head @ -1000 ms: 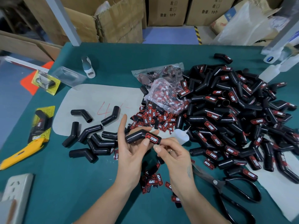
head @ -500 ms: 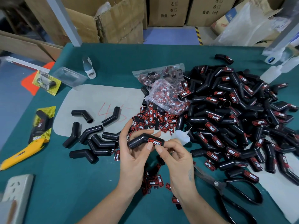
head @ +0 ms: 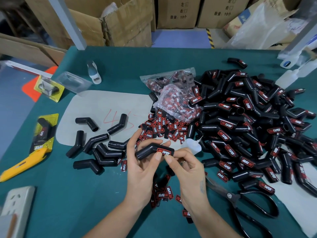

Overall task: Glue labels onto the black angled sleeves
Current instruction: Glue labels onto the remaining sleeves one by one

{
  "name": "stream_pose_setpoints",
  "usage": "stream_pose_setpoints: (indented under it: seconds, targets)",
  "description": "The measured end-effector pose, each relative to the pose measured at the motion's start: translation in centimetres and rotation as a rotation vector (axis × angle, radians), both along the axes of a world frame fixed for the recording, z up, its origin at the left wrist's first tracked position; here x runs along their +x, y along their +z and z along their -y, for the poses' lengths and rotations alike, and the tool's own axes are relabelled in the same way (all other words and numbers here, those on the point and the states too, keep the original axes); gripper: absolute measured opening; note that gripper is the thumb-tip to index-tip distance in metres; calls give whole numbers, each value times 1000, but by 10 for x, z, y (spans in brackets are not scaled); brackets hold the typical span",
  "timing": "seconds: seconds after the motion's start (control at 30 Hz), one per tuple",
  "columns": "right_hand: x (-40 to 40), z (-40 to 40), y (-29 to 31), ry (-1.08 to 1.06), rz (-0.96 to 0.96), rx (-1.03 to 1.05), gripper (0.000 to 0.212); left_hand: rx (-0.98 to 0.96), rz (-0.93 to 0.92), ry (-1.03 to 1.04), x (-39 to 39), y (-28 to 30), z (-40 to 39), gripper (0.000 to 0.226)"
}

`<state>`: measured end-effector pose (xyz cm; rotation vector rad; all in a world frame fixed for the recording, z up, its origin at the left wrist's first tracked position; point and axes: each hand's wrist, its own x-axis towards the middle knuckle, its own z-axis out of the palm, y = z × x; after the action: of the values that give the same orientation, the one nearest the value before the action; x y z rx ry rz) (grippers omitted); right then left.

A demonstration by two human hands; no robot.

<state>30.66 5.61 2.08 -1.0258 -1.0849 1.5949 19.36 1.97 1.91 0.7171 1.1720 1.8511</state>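
My left hand (head: 143, 166) holds a black angled sleeve (head: 148, 151) above the green table, thumb on its red-and-black label (head: 164, 152). My right hand (head: 186, 170) has curled fingers and pinches the sleeve's labelled right end from below. Several unlabelled sleeves (head: 101, 148) lie to the left. A big heap of labelled sleeves (head: 243, 127) fills the right side. Loose labels (head: 163, 129) are scattered behind my hands, with more labels (head: 163, 193) under my wrists. A small white glue bottle (head: 191, 144) lies just behind my right hand.
Black scissors (head: 240, 201) lie at my right forearm. A yellow utility knife (head: 22, 164) and a packaged sleeve (head: 43, 133) lie far left, a white power strip (head: 15, 208) at the lower left. A clear bag of labels (head: 173, 98) sits mid-table. Cardboard boxes (head: 120, 21) stand behind the table.
Both hands have stayed nearly in place. My left fingers have curled closer round the sleeve, and my right fingertips have shifted along its labelled end.
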Motion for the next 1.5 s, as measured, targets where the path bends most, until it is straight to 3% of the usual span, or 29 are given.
stream_pose_setpoints:
  seconds: [0.43, 0.93, 1.1, 1.3, 1.5]
  targets:
    - [3, -3, 2, -23, -7, -12, 20, -12, 221, -111, -1, -1, 1, 58]
    - [1, -1, 2, -9, 57, 56, 15, -43, 181, -49, 0, -1, -2, 53]
    - [1, 1, 4, -53, 114, 68, 17, -26, 35, -29, -2, 0, -2, 50]
    - [8, 3, 9, -133, 322, 425, 17, 31, -260, -127, -12, -1, 4, 50]
    - [10, 0, 9, -111, 250, 375, 10, 56, -421, -185, -12, -2, 5, 59]
